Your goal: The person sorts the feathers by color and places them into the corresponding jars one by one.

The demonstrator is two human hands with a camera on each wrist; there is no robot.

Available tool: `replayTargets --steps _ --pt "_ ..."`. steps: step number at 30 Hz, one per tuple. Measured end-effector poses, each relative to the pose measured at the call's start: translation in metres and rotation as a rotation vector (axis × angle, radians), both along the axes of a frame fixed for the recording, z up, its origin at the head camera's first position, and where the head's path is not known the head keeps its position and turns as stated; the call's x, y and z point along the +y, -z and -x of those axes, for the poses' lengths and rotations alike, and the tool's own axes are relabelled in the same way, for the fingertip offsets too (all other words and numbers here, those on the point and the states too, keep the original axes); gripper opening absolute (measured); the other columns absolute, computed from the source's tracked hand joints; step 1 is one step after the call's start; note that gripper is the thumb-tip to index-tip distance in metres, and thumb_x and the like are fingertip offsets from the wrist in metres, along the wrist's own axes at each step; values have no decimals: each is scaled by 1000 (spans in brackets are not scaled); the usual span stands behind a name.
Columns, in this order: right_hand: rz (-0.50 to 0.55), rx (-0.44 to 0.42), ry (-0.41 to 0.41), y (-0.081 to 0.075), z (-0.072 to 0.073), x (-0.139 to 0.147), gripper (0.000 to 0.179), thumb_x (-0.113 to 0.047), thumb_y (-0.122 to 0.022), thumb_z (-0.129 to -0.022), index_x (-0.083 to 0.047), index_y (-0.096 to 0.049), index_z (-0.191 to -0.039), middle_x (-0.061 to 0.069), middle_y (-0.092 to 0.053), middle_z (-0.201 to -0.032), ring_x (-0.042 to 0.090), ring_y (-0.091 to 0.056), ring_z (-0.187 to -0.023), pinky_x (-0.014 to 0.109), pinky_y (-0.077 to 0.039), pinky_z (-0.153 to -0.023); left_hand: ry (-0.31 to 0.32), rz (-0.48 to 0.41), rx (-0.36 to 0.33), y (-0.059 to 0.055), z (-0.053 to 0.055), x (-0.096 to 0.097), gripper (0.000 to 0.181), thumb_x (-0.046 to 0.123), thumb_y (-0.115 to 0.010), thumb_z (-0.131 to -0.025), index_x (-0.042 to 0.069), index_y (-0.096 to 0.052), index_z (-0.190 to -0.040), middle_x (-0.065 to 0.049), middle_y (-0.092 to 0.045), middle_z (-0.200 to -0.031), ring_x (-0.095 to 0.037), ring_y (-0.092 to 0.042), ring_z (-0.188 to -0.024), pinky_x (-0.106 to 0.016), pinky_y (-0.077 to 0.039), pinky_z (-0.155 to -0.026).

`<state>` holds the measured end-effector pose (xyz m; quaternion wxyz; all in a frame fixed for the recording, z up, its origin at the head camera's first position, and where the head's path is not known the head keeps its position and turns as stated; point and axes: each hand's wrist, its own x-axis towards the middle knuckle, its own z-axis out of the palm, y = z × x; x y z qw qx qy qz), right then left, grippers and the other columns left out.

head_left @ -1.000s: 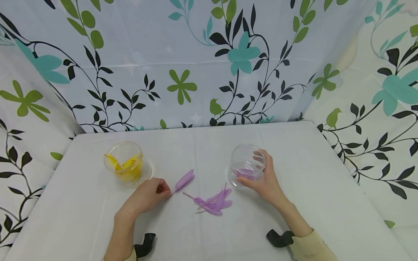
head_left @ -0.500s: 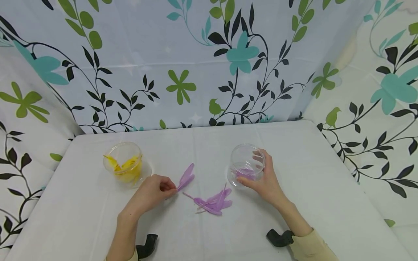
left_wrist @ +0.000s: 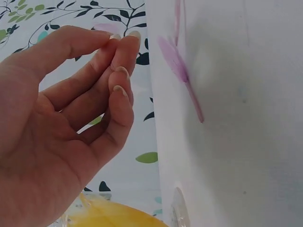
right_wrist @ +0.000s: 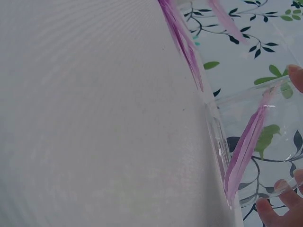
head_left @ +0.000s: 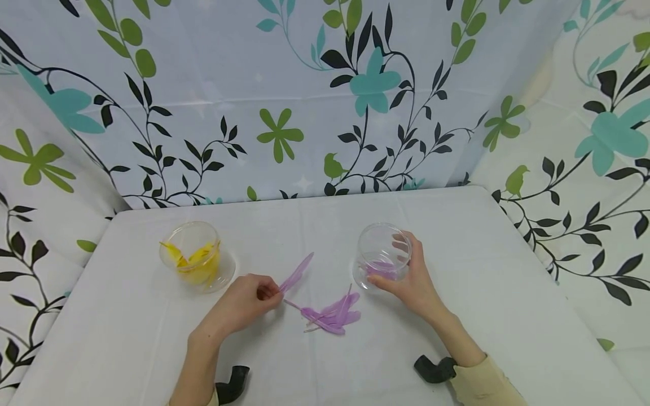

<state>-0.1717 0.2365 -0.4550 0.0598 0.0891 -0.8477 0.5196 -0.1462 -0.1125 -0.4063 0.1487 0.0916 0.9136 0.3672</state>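
Where pinched by the left hand, a purple feather hidden; right hand curled round a clear cup.

Foliage-printed cloth hangs at twelve o'clock; similarly patterned side cloths flank it at nine and three; a white table extends toward six.

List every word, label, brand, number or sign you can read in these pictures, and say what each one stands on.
None: no readable text shows in any view.
Clear cup in the right hand: no lettering visible.
Second clear cup, holding yellow feathers: none visible.
Patterned fabric backdrop: printed leaves, flowers and birds, no words.
Black curved pieces at the wrists: no legible marking.
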Motion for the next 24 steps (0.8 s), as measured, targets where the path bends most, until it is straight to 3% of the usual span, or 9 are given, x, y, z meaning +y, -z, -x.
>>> replayTargets --steps 13,24 --pt "-7 -2 3 1 0 -1 106 -31 -91 -73 -20 -20 -151 12 -37 -151 29 -39 -141 61 -35 -112 13 0 96 -20 -4 13 11 20 -70 -95 12 -75 -101 1 -69 -84 -12 -56 -77 -23 -49 -64" --pt "-4 -3 -2 0 0 -1 104 -30 -90 -74 -20 -20 -151 13 -36 -151 29 -38 -141 62 -35 -112 69 29 195 -40 3 37 6 19 -70 -94 15 -75 -95 10 -65 -80 -10 -56 -81 -28 -51 -75"
